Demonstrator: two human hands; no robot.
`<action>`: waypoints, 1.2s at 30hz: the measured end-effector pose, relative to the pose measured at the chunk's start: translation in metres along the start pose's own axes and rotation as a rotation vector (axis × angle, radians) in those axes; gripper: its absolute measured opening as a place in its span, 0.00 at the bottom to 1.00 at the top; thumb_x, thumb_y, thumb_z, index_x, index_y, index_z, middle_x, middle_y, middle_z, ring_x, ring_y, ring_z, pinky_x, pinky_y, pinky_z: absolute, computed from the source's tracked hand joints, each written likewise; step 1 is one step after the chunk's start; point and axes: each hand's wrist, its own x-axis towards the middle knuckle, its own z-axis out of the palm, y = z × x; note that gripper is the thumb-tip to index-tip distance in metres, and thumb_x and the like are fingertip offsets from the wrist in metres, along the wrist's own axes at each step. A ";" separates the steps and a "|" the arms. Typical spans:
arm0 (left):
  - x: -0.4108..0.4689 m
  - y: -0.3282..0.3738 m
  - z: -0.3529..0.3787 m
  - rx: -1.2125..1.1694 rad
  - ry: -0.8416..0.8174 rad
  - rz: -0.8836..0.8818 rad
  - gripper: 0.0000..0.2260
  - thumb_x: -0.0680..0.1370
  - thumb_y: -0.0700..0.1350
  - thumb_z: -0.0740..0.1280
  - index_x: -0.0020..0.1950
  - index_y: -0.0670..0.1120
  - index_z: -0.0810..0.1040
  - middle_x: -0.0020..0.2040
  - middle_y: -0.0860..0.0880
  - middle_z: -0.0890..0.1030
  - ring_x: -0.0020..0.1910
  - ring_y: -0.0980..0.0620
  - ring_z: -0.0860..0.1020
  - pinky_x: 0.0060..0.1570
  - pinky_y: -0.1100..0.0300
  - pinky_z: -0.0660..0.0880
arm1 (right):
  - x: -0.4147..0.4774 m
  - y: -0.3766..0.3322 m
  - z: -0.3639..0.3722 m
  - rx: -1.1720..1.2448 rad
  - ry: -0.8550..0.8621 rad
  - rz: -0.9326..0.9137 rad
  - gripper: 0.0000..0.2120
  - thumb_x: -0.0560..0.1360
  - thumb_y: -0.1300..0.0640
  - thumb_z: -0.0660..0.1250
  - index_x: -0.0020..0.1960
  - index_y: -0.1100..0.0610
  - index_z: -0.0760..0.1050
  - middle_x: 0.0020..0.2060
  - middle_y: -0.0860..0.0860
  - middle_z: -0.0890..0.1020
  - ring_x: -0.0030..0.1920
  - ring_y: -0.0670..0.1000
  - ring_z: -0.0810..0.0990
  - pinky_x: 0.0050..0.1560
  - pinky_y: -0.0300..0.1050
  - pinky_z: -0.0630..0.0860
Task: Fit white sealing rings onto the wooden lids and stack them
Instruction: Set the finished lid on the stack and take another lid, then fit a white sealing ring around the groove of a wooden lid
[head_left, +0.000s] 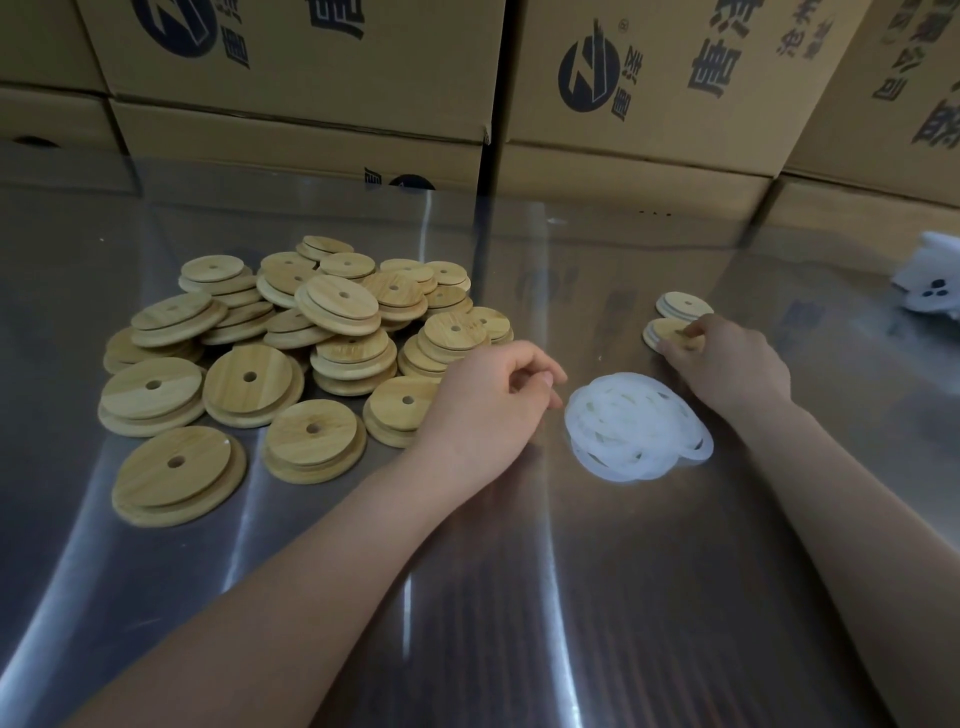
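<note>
Wooden round lid (669, 332) pinched by right hand (727, 366), seemingly being stacked by a second wooden lid (683, 305); left hand (491, 402), loosely curled and empty, must next reach the white sealing-ring heap (636, 428).

worktop (519, 571): lid pile (291, 353) left | ring heap (636, 428) right of it | two lids (678, 322) behind rings | cartons (623, 104) along back

Warehouse packing bench, stacked cartons (649, 104), steel table (519, 571)
</note>
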 end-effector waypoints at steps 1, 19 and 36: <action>0.000 -0.001 -0.001 0.052 0.027 0.039 0.09 0.80 0.40 0.62 0.48 0.49 0.81 0.39 0.56 0.83 0.38 0.56 0.80 0.41 0.61 0.77 | 0.001 0.001 0.000 -0.003 -0.002 0.018 0.22 0.77 0.41 0.64 0.64 0.54 0.74 0.56 0.60 0.79 0.58 0.64 0.75 0.47 0.51 0.68; 0.014 -0.024 -0.014 0.847 0.180 0.058 0.18 0.80 0.45 0.62 0.70 0.48 0.71 0.71 0.46 0.69 0.73 0.43 0.61 0.69 0.48 0.63 | -0.026 -0.030 -0.013 0.285 -0.076 -0.370 0.07 0.76 0.56 0.65 0.49 0.52 0.82 0.38 0.43 0.81 0.39 0.43 0.75 0.38 0.36 0.66; 0.017 -0.026 -0.017 0.622 0.276 0.066 0.05 0.79 0.40 0.66 0.53 0.46 0.79 0.59 0.47 0.73 0.61 0.45 0.70 0.56 0.55 0.70 | -0.042 -0.041 -0.032 0.375 -0.401 -0.554 0.06 0.71 0.55 0.72 0.39 0.45 0.83 0.40 0.35 0.77 0.35 0.40 0.72 0.38 0.29 0.68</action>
